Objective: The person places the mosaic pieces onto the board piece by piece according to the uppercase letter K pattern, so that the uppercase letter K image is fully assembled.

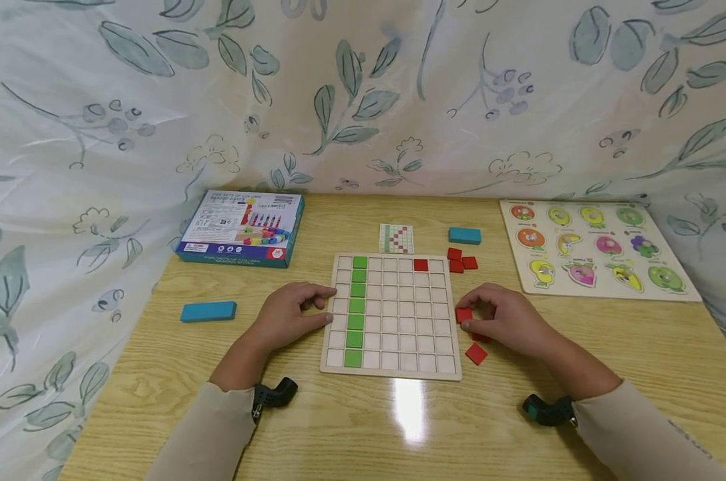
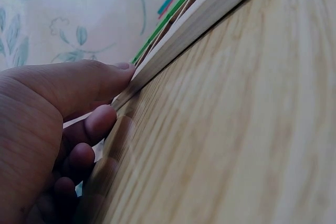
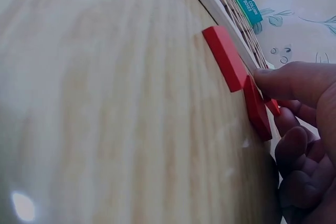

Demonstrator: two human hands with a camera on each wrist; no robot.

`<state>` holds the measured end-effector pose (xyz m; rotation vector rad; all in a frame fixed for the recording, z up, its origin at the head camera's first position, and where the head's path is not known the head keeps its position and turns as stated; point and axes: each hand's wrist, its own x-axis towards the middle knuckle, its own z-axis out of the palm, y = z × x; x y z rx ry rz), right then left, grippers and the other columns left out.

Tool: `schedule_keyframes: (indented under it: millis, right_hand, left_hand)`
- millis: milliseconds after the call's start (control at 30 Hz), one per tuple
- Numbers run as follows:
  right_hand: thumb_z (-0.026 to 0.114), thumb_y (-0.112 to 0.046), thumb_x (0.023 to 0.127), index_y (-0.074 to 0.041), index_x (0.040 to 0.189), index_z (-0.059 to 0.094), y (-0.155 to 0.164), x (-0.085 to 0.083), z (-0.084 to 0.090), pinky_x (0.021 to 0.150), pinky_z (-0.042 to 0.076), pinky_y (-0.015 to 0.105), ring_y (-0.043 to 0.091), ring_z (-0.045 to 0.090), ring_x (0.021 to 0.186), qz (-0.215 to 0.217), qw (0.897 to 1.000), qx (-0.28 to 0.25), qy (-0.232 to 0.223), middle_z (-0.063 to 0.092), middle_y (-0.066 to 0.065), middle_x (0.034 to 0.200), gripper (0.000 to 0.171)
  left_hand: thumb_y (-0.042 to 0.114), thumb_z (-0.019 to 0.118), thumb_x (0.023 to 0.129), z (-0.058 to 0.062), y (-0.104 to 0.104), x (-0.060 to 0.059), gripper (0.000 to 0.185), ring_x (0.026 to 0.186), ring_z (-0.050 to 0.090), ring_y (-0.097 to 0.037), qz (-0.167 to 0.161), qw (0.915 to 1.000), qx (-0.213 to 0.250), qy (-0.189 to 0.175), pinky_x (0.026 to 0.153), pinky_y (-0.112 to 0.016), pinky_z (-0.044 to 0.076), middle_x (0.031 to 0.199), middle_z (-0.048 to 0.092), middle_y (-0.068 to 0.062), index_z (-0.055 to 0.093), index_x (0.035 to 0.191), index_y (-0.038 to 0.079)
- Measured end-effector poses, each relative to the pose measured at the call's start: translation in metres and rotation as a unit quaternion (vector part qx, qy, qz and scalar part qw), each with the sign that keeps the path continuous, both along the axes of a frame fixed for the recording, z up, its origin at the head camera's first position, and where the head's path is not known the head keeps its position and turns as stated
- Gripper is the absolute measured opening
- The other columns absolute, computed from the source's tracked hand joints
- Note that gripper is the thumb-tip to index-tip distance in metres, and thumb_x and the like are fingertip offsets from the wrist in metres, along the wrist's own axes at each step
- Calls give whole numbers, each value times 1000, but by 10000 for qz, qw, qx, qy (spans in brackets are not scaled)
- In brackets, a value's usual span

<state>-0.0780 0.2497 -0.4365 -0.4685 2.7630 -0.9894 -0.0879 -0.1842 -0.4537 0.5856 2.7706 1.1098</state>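
Note:
A square wooden grid board lies in front of me, with green tiles filling its second column from the left. One red tile sits in the top row, one cell in from the right-hand column. My left hand rests at the board's left edge, thumb and index fingertips touching it. Beside the right edge, my right hand pinches a red square tile between thumb and fingers. Under that hand lies another red tile, partly covered in the head view. A further loose tile lies just nearer me.
Several red tiles lie by the board's upper right corner, below a blue block. A pattern card stands behind the board. Left are another blue block and a toy box; right, a fruit puzzle.

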Motion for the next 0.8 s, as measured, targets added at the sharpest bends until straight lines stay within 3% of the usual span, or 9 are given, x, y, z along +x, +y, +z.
schedule_keyframes:
  millis: [467,800]
  right_hand:
    - [89,-19,90,-20,114,75,-7,-11,5,60,44,29,20,52,70,185,9996,-219,23,58,0,88,28]
    - [89,-22,90,-19,117,74,-23,-23,11,58,45,31,22,53,73,137,9996,-217,-114,57,3,89,31]
  left_hand:
    - [26,85,94,-2,1,0,41,88,54,-17,2,10000,-11,50,82,-40,44,98,64,12,76,134,19]
    - [26,85,94,-3,0,0,41,89,54,-17,-1,10000,-21,77,83,-40,43,97,64,12,76,134,20]
